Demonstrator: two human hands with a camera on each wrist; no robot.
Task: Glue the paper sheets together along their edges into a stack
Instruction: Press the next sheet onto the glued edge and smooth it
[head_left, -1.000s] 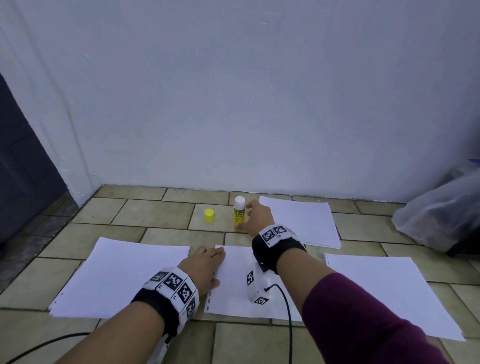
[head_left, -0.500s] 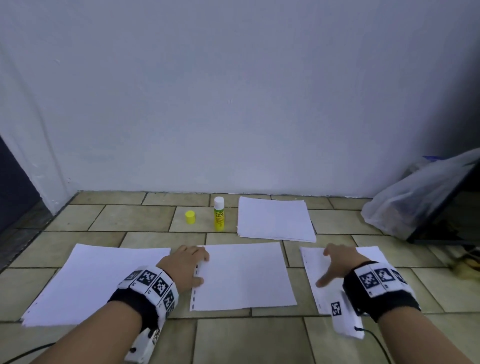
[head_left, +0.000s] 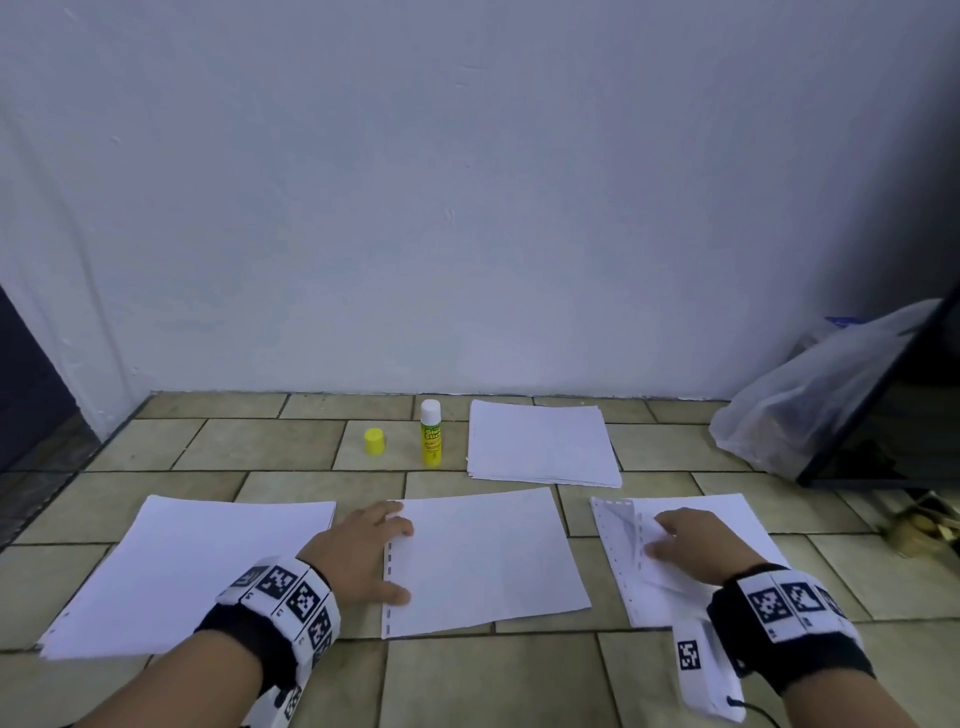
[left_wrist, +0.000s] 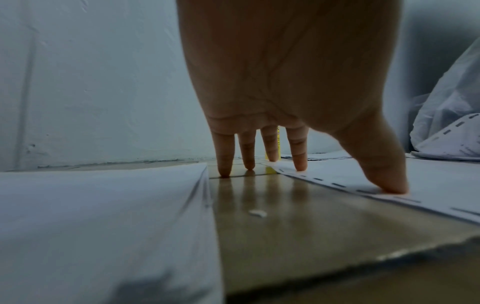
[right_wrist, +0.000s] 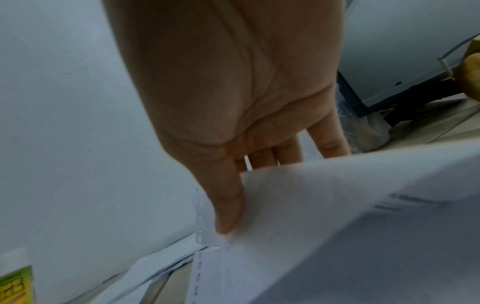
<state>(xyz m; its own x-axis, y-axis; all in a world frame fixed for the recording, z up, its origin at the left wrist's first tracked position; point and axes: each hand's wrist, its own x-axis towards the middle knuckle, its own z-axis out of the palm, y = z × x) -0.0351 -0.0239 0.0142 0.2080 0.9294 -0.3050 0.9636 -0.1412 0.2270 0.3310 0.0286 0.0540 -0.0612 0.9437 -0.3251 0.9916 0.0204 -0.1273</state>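
Observation:
My left hand (head_left: 379, 558) lies flat with straight fingers, thumb and forefinger pressing the punched left edge of the middle sheet (head_left: 488, 561); the other fingertips (left_wrist: 224, 170) touch the tile. On the right stack (head_left: 727, 525), my right hand (head_left: 670, 540) pinches the top sheet (head_left: 623, 535) and curls its punched left edge upward. The right wrist view shows that sheet (right_wrist: 337, 205) between thumb and fingers. A yellow glue stick (head_left: 430, 433) stands upright behind, its yellow cap (head_left: 374, 441) beside it on the floor.
More paper lies on the tiled floor: a stack at the left (head_left: 192, 566) and one at the back (head_left: 540, 441) by the white wall. A plastic bag (head_left: 810, 405) and a dark leaning panel (head_left: 883, 415) fill the right corner.
My right hand left the glue stick, swung right to the right stack, and now lifts its top sheet's edge. My left hand has stayed on the middle sheet.

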